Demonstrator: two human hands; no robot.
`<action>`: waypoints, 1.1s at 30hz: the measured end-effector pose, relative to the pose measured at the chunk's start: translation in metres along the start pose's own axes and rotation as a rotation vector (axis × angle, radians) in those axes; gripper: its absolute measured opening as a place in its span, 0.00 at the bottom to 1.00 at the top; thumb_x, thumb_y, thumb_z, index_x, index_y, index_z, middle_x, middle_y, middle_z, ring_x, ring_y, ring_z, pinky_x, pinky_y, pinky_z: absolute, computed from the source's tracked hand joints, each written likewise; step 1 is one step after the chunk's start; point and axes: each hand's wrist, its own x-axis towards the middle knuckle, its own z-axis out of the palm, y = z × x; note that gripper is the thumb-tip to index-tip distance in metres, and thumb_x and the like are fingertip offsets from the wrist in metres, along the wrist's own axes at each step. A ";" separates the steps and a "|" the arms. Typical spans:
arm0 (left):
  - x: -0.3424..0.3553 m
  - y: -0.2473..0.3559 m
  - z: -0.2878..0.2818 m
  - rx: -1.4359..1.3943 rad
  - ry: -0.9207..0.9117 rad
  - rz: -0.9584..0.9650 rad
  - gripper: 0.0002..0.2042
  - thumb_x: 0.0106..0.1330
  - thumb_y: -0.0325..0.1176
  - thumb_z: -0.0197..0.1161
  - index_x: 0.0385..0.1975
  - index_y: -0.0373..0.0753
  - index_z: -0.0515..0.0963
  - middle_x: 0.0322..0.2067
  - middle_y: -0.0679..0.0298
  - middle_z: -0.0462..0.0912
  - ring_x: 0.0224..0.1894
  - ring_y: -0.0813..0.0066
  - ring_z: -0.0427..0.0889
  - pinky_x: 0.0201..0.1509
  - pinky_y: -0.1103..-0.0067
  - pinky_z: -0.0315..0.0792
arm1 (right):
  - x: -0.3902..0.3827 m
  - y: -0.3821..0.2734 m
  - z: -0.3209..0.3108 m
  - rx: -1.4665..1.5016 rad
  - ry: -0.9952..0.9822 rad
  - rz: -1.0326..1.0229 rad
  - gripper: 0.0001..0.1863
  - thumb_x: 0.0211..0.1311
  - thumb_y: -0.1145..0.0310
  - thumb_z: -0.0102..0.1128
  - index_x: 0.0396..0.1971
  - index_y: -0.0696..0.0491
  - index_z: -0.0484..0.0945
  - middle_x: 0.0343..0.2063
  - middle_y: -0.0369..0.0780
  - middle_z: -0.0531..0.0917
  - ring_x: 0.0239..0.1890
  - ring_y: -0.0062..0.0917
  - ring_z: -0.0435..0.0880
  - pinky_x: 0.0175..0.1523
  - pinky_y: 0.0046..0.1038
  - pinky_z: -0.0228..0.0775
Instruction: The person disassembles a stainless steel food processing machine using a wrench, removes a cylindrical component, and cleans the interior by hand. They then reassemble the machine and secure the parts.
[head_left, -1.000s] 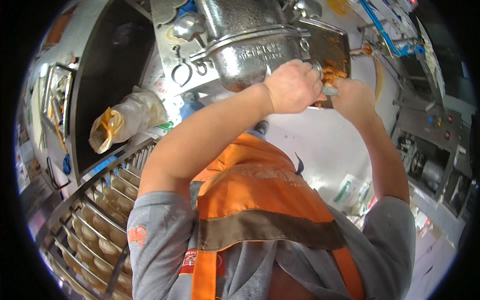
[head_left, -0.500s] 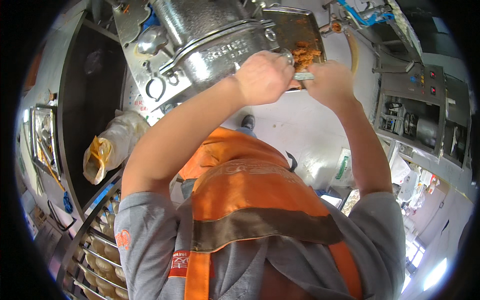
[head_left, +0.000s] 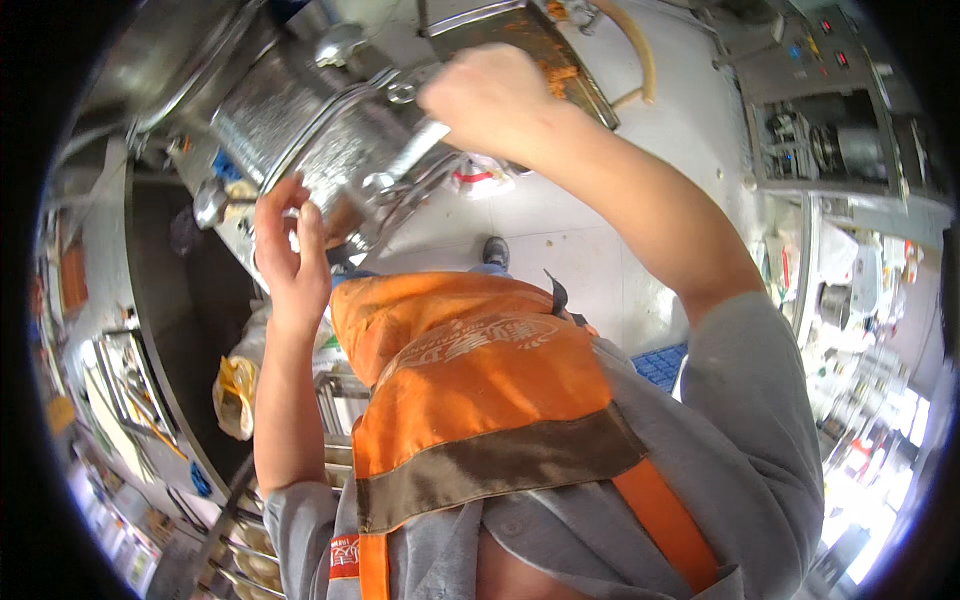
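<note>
Steel cylinder point(head_left: 300, 130) at eleven o'clock, left hand point(head_left: 290, 255) fingers curled against its underside, right hand point(head_left: 490, 95) fisted around metal handle point(head_left: 415, 145) at twelve o'clock, orange apron point(head_left: 470, 390) below.

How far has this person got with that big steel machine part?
Hard to say what is done: orange residue still coats the metal tray behind. In hand: the right hand grips a shiny metal handle on the clamp ring of the steel cylinder, while the left hand steadies the cylinder's lower side. The clamp still sits around the cylinder, so it seems unreleased.
</note>
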 end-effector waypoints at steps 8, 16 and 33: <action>0.009 0.039 0.034 0.254 -0.117 0.113 0.32 0.68 0.33 0.69 0.70 0.36 0.66 0.61 0.56 0.75 0.52 0.69 0.77 0.49 0.76 0.72 | -0.019 0.051 -0.011 0.169 -0.050 0.194 0.11 0.56 0.58 0.67 0.27 0.50 0.88 0.26 0.43 0.88 0.33 0.39 0.89 0.36 0.40 0.80; -0.018 0.026 0.039 0.177 -0.037 0.087 0.27 0.72 0.27 0.60 0.70 0.31 0.63 0.62 0.52 0.73 0.54 0.68 0.77 0.48 0.76 0.73 | -0.165 -0.036 0.071 0.748 0.191 0.403 0.24 0.66 0.48 0.66 0.19 0.53 0.76 0.18 0.46 0.80 0.24 0.44 0.81 0.31 0.45 0.73; 0.027 0.041 0.060 0.632 -0.476 0.490 0.34 0.55 0.59 0.72 0.48 0.32 0.77 0.41 0.54 0.81 0.44 0.52 0.82 0.45 0.64 0.78 | -0.103 -0.064 0.106 0.717 0.468 0.361 0.17 0.62 0.55 0.72 0.26 0.51 0.76 0.20 0.40 0.81 0.25 0.38 0.84 0.28 0.40 0.75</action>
